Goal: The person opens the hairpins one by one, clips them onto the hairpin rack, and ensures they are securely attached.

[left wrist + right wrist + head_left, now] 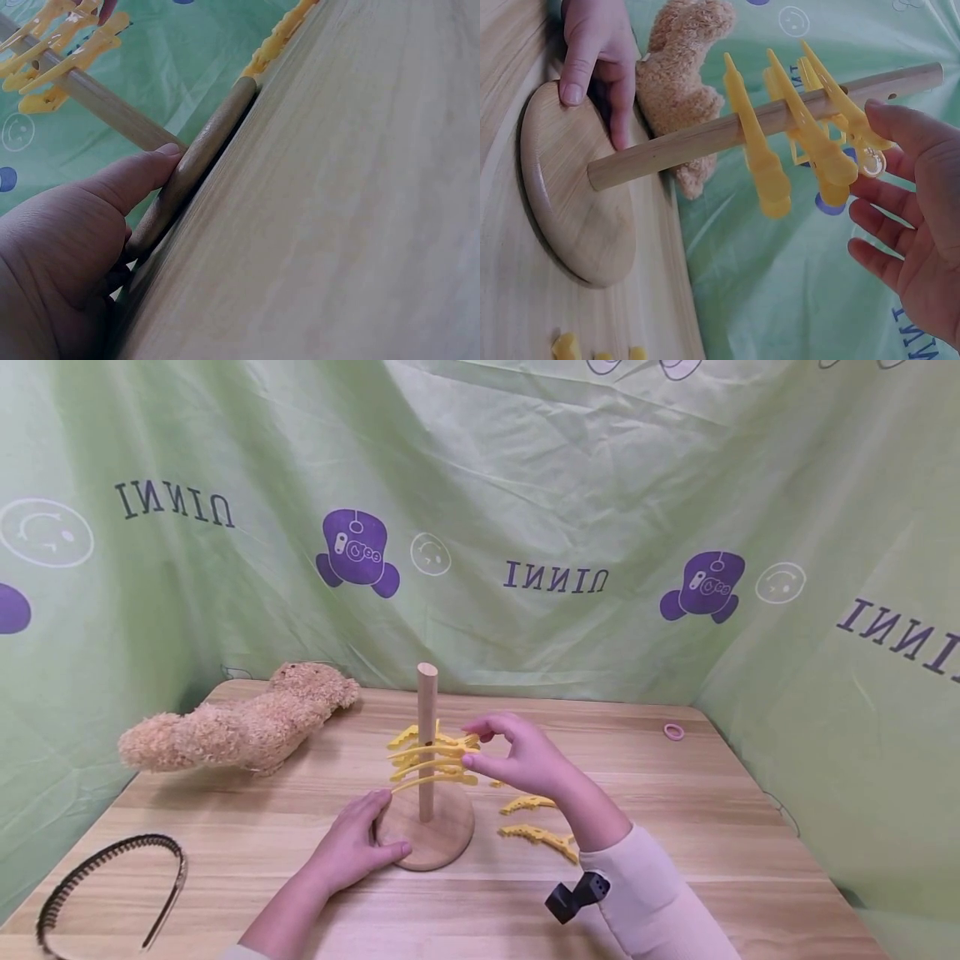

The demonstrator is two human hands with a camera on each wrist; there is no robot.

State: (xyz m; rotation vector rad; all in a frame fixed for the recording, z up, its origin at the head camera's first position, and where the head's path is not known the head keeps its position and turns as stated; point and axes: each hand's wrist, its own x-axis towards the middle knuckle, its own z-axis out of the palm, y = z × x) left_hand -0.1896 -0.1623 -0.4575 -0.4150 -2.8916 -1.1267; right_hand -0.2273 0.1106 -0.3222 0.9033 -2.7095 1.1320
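Observation:
A wooden stand has a round base (438,853) and an upright post (427,697). Three yellow alligator hair clips are clamped across the post, one above another; the lowest clip (759,157) and middle clip (801,120) are untouched. My right hand (528,762) pinches the tail end of the top clip (826,82) between thumb and forefinger, the other fingers loosely spread. With the thumb on top and fingers at the rim, my left hand (352,847) grips the base's left edge. Some of its fingers are hidden in the left wrist view.
More yellow clips (536,835) lie on the table right of the base, partly behind the right forearm. A fluffy tan plush toy (247,731) lies at the back left. A black toothed headband (112,847) is front left, a pink ring (673,732) back right. Green cloth (480,635) hangs around the table.

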